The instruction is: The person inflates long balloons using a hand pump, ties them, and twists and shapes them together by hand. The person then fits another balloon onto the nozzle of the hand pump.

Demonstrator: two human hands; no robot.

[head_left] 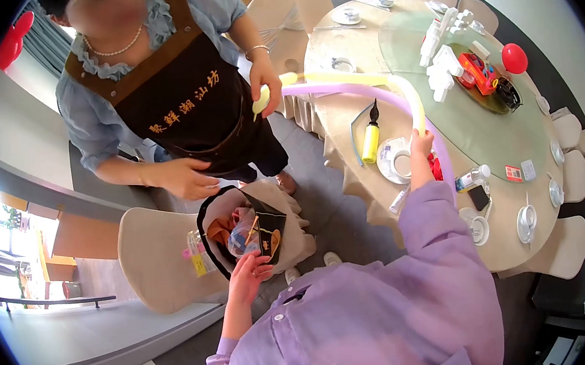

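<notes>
My right hand is closed round the bent yellow balloon, over the table's edge. A long purple balloon runs beside it and down past my right sleeve. The yellow balloon's other end is in a co-worker's hand. My left hand rests at the rim of a black bag on a chair, its fingers apart; cloth and a plastic-wrapped bundle lie inside the bag. On the table near my right hand lies a yellow pump with a black nozzle.
A co-worker in a dark apron stands across from me. The round table bears bowls, a bottle, a white balloon figure, a red toy car and a red balloon. Beige chairs stand around.
</notes>
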